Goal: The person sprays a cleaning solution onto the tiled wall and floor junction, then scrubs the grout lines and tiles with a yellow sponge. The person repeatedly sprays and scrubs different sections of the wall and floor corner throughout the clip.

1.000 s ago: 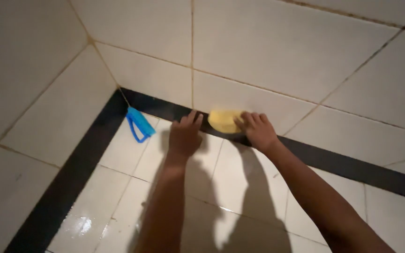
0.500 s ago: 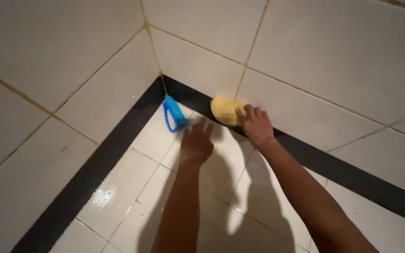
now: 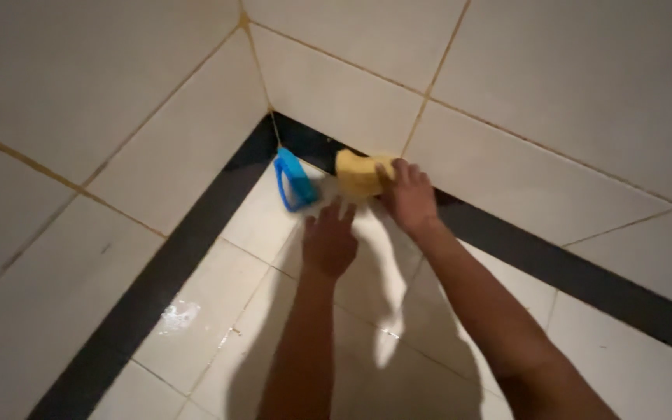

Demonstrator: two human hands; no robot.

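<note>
My right hand (image 3: pixel 410 198) grips a yellow sponge (image 3: pixel 358 173) and holds it against the black strip (image 3: pixel 554 264) at the foot of the tiled wall, close to the corner. My left hand (image 3: pixel 328 243) rests flat on the wet white floor tile (image 3: pixel 274 311), fingers spread, just below the sponge. A blue-handled brush (image 3: pixel 292 180) lies on the floor in the corner, a short way left of the sponge and above my left hand, touching neither hand.
Two white tiled walls (image 3: pixel 507 93) meet at a corner (image 3: pixel 262 93) with yellowed grout lines. A black border strip (image 3: pixel 149 288) runs along the base of both walls. The floor tiles shine with water.
The view has swung so the corner sits higher and more central. My right hand has slid the sponge left along the black strip toward the corner. My left hand has drawn back slightly from the wall.
</note>
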